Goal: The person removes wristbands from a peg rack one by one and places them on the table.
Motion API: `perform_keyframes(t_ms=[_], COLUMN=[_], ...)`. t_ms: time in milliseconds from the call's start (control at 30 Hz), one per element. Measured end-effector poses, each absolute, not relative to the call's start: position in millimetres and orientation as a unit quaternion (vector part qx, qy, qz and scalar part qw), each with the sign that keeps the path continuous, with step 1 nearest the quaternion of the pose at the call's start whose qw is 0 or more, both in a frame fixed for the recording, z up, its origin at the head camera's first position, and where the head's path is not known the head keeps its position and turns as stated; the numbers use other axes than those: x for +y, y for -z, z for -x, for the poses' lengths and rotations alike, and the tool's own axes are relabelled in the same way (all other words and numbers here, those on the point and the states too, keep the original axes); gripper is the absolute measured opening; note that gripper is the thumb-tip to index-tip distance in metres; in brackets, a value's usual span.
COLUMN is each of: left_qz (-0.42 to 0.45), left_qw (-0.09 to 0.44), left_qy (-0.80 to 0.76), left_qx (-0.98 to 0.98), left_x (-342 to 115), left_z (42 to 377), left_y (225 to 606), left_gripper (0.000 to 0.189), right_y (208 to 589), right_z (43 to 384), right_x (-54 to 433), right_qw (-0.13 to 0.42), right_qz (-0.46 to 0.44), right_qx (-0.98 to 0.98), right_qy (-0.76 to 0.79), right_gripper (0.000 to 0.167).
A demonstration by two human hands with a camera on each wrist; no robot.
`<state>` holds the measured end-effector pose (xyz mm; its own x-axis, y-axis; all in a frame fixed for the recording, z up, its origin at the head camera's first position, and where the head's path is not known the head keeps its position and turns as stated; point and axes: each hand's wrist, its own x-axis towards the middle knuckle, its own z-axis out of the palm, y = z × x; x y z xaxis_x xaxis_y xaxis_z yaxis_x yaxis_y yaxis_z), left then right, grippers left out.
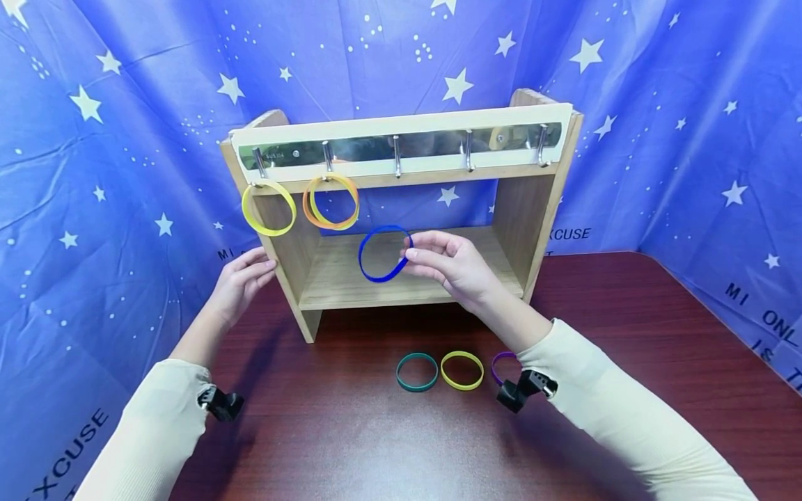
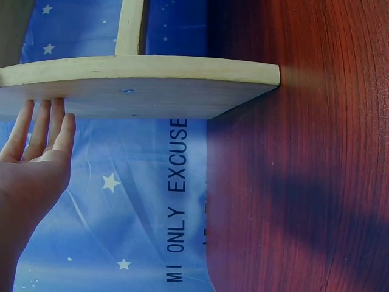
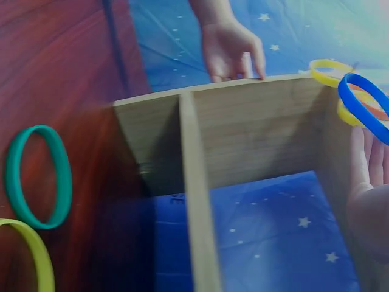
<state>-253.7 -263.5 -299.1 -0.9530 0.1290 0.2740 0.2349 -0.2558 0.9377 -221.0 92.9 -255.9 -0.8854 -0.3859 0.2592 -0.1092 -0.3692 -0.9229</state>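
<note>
At the front of the wooden stand [image 1: 529, 216], right hand [image 1: 456, 264] pinches a smooth blue band [image 1: 378, 280], a thin closed loop, between thumb and fingers; band is below the hooks and apart from them. Left hand [image 1: 243, 282]: fingers extended, slightly spread, tips touching the outer face of the left side panel. Pale, straight-grained wood; polished metal strip [image 1: 426, 145] with five hooks on a white board [image 1: 413, 124]. First hook from left: yellow loop [image 1: 271, 232]. Second: orange loop [image 1: 305, 210] overlapping another yellow one. Glossy red-brown table [image 1: 351, 438], streaked grain, bears green, yellow and partly hidden purple rings. Creased blue curtain [image 1: 401, 62], white stars, reads "MI ONLY EXCUSE". Strip's small stamp not clearly legible.
</note>
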Motion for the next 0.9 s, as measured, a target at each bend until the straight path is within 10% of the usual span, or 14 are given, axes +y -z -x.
perform_keyframes(t_ms=[500,900], left_qz=[0.161,0.152], left_qw=[0.031,0.032], left_qy=[0.772,0.773], left_qx=[-0.614,-0.615], left_x=[-265.9,-264.7], left_z=[254.9,253.5], left_y=[301.8,300.3], left_gripper=[0.036,0.036], right_y=[294.5,323.1], right_z=[221.9,223.9], right_x=[75.2,61.6], right_qw=[0.140,0.187], right_qz=[0.209,0.201], right_qx=[0.589,0.602], right_qy=[0.768,0.750], right_gripper=[0.020,0.044])
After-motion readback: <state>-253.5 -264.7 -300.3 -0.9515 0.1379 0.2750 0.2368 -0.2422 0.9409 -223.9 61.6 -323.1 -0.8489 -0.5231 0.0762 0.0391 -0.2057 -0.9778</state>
